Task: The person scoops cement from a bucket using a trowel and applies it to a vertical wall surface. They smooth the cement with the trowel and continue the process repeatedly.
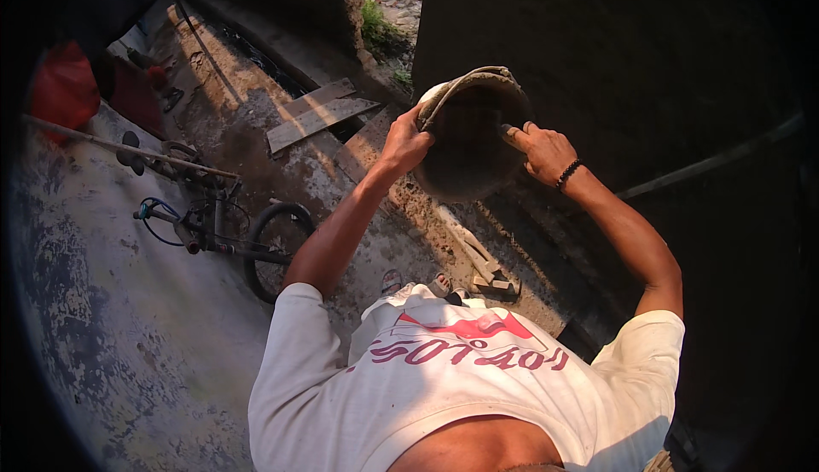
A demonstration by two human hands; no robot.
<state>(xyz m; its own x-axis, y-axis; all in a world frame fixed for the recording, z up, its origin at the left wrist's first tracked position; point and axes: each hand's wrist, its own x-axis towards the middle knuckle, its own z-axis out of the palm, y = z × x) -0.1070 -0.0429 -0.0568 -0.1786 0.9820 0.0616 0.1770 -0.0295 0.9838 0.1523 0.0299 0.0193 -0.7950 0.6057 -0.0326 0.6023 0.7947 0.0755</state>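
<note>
A dark, mortar-stained bucket with a pale handle is tilted in front of me, its dim inside facing me. My left hand grips its left side at the rim and handle, arm stretched forward. My right hand, with a dark bead bracelet at the wrist, is at the bucket's right side, fingers curled round something small at the opening, possibly a tool handle; I cannot make it out clearly. My sandaled feet show below.
A bicycle and a long pole are at the left, beside a pale wall and red objects. Boards lie ahead, more wood below the bucket. A dark wall rises at the right.
</note>
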